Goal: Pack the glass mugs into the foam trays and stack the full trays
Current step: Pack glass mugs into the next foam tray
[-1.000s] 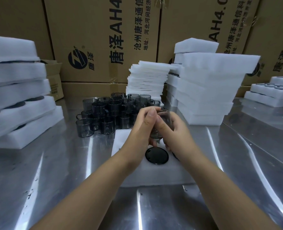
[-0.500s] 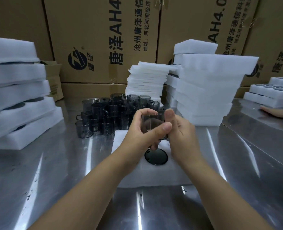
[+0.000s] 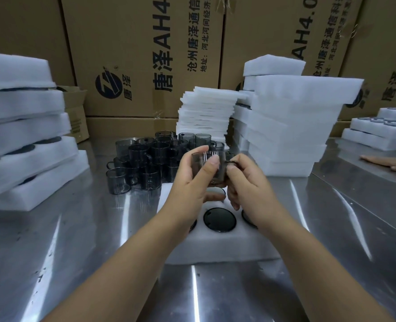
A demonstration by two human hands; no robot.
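Observation:
A smoky glass mug [image 3: 209, 167] is held upright above the white foam tray [image 3: 217, 246] in front of me. My left hand [image 3: 193, 182] grips the mug's body, thumb on its near side. My right hand [image 3: 245, 182] pinches the mug's handle on the right. The tray shows a dark filled hole [image 3: 219, 220] at its middle; my arms hide its other holes in part. A cluster of several more grey glass mugs [image 3: 146, 163] stands behind the tray.
Stacked filled foam trays [image 3: 23, 126] stand at the left. A pile of thin foam sheets [image 3: 207, 112] and a tall stack of foam trays [image 3: 289, 126] rise behind. Another person's hand [image 3: 387, 161] rests by more trays [image 3: 378, 133] at right. Cardboard boxes [image 3: 146, 54] wall the back.
Both hands lifted the mug from low over the tray and turned it; my right hand shifted from its body to the handle. Another person's hand came into view at right.

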